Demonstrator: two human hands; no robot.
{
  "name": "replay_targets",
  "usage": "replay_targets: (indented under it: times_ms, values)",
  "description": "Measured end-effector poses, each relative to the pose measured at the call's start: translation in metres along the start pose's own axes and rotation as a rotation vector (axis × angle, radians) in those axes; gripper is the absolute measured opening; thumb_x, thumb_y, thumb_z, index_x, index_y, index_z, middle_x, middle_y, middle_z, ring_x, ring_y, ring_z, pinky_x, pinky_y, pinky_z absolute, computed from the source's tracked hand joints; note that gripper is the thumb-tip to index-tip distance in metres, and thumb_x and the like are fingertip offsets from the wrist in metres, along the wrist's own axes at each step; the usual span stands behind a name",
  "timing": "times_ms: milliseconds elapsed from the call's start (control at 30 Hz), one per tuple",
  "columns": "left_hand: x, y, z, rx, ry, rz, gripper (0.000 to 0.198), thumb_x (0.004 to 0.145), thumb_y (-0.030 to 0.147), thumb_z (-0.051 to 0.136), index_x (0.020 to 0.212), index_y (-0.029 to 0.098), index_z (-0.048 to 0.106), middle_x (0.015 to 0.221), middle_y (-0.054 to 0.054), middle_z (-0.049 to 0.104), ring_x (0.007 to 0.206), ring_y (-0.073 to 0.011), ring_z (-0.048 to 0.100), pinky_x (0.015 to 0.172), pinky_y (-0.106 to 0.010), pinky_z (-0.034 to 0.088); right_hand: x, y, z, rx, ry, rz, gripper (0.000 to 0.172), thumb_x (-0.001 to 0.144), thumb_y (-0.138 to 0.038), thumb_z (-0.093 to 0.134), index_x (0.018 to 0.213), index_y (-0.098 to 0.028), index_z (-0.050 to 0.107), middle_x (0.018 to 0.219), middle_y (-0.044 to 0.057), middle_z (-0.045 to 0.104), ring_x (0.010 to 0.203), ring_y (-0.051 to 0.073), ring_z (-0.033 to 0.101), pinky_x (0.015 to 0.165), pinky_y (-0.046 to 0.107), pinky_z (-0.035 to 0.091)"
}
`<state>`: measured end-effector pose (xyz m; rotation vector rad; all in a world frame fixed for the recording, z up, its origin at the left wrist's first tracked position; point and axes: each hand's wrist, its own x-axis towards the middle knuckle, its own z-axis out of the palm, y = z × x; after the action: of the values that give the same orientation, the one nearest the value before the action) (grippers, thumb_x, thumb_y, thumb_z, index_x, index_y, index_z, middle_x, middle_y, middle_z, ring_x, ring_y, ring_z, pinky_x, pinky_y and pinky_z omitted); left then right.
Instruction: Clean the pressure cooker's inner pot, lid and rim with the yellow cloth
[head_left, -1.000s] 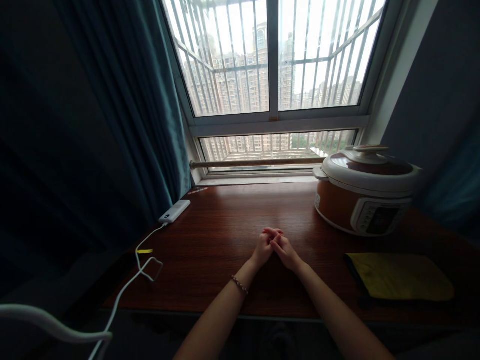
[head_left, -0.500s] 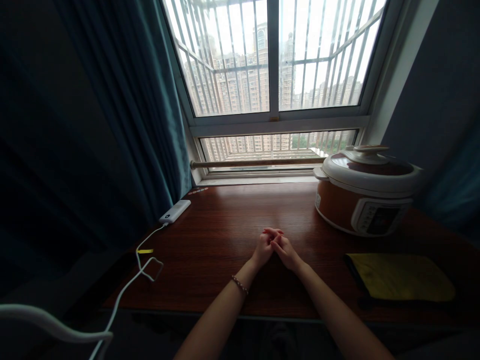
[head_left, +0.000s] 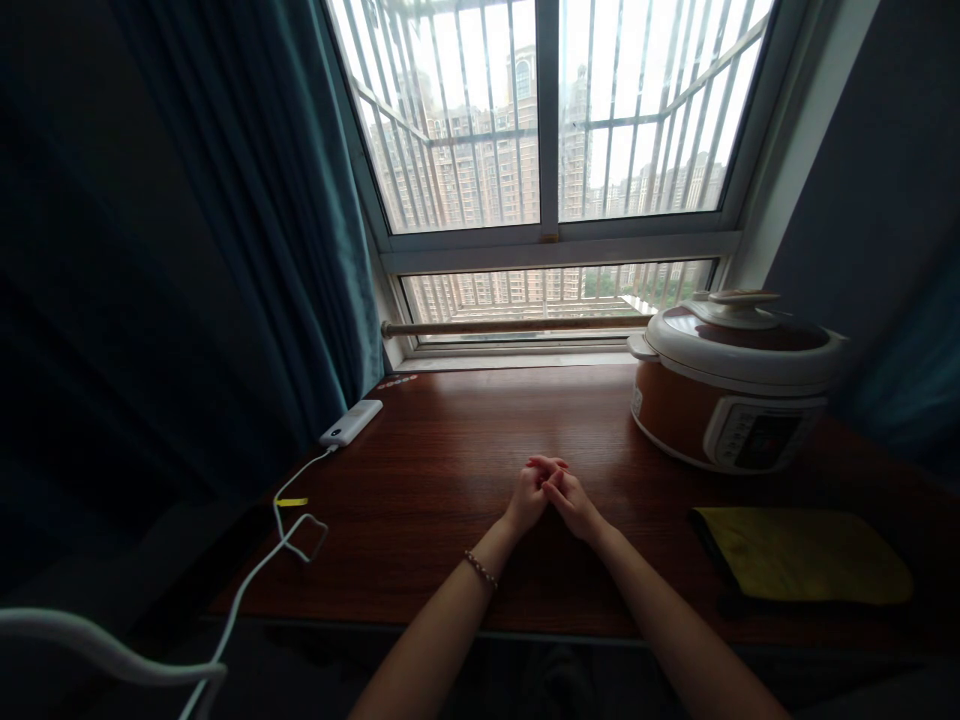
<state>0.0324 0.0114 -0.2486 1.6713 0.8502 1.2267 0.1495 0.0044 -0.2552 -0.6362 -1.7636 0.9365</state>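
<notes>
My left hand (head_left: 529, 497) and my right hand (head_left: 571, 502) rest clasped together on the brown wooden table (head_left: 465, 425), fingers folded against one another. Both are closed, and no object shows in them. A beaded bracelet (head_left: 480, 569) circles my left wrist. Farther right, beyond my right hand, stands a white and orange-brown electric cooker (head_left: 675, 415) with its lid on. Nearer the front on that side lies a flat yellow-green pouch with dark edging (head_left: 802, 555).
A white power bank (head_left: 351, 423) lies at the table's left edge, with a white cable (head_left: 251, 583) running from it and a yellow tag (head_left: 292, 502) on the cable. A blue curtain (head_left: 277, 250) hangs at left. Behind the table is a barred window (head_left: 549, 120).
</notes>
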Motion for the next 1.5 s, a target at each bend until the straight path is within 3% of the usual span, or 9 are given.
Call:
replay_targets:
  times_ms: [1500]
  values:
    - [-0.0014, 0.0037, -0.0007, -0.003, -0.011, 0.005, 0.038, 0.082, 0.044, 0.05, 0.098, 0.011, 0.06, 0.092, -0.012, 0.066, 0.084, -0.0218, 0.063, 0.075, -0.033, 0.05, 0.0002, -0.0045, -0.0009, -0.031, -0.013, 0.003, 0.046, 0.088, -0.046, 0.042, 0.127, -0.021, 0.045, 0.114, 0.008, 0.057, 0.108, 0.022, 0.051, 0.097, 0.038, 0.038]
